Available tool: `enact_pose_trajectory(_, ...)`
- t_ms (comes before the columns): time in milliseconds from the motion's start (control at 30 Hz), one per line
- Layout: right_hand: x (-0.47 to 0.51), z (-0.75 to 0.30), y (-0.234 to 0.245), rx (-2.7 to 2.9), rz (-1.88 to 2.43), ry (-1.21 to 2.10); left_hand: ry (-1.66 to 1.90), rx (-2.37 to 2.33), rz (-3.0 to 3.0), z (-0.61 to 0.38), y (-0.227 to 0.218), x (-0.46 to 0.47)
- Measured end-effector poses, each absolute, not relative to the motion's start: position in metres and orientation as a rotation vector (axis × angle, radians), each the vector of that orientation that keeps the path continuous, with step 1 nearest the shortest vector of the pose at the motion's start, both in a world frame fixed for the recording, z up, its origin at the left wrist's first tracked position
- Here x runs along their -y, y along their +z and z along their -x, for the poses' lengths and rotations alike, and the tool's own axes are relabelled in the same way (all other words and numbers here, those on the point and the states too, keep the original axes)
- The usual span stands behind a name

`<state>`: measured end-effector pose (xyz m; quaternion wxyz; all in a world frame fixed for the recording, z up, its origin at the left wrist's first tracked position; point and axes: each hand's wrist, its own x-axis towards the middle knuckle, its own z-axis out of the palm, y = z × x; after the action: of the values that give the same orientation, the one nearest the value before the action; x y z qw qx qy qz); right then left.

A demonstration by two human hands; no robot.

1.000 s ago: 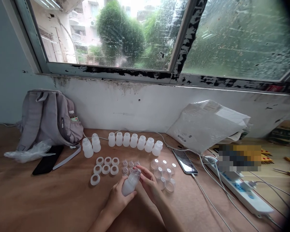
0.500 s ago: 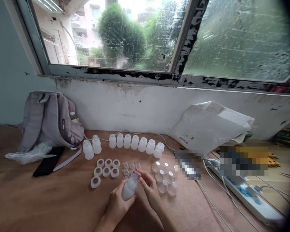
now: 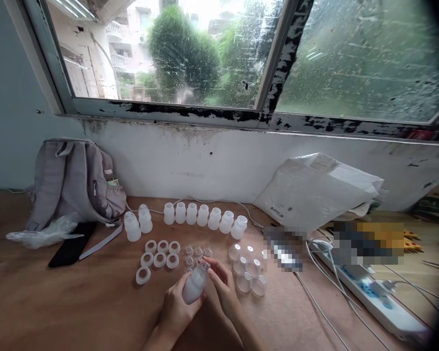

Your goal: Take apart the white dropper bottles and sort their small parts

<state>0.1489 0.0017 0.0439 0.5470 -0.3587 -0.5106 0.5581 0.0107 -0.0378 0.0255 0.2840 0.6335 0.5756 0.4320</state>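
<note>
Bottle (image 3: 192,288), small and frosted, lies tilted in the left hand (image 3: 176,311), which wraps its base; the right hand (image 3: 222,287) pinches the clear piece (image 3: 204,266) at its mouth. Holding the body firm and seating that piece squarely seems wise. Loose teats (image 3: 196,253) lie just beyond the hands, rings (image 3: 159,255) further left, on the counter (image 3: 76,302).

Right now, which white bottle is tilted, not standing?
The bottle in the left hand, tilted above the table with the right hand at its top. The other bottles stand upright near the wall.
</note>
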Motion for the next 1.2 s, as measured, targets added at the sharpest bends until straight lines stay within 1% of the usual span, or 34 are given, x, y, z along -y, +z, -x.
enact_pose_trajectory(267,0.000,-0.145,0.040,1.136,0.860,1.337,1.182,-1.461,-1.711,-0.008,0.023,0.037)
enact_pose_trajectory(433,-0.005,-0.151,0.039,1.098,0.842,1.447,1.144,-1.402,-1.737,-0.005,0.028,0.034)
enact_pose_trajectory(600,-0.003,-0.146,0.038,0.938,0.707,1.571,1.218,-1.395,-1.781,-0.007,0.026,0.030)
enact_pose_trajectory(700,-0.001,-0.142,0.037,0.933,0.699,1.619,1.234,-1.340,-1.765,-0.004,0.025,0.031)
enact_pose_trajectory(900,-0.003,-0.145,0.028,0.961,0.816,1.483,1.226,-1.273,-1.667,0.008,0.020,0.047)
enact_pose_trajectory(1100,-0.002,-0.146,0.024,0.948,0.893,1.481,1.390,-1.487,-1.552,0.011,0.003,0.055)
enact_pose_trajectory(1200,-0.001,-0.144,0.027,0.985,0.943,1.473,1.435,-1.522,-1.547,0.013,-0.002,0.047)
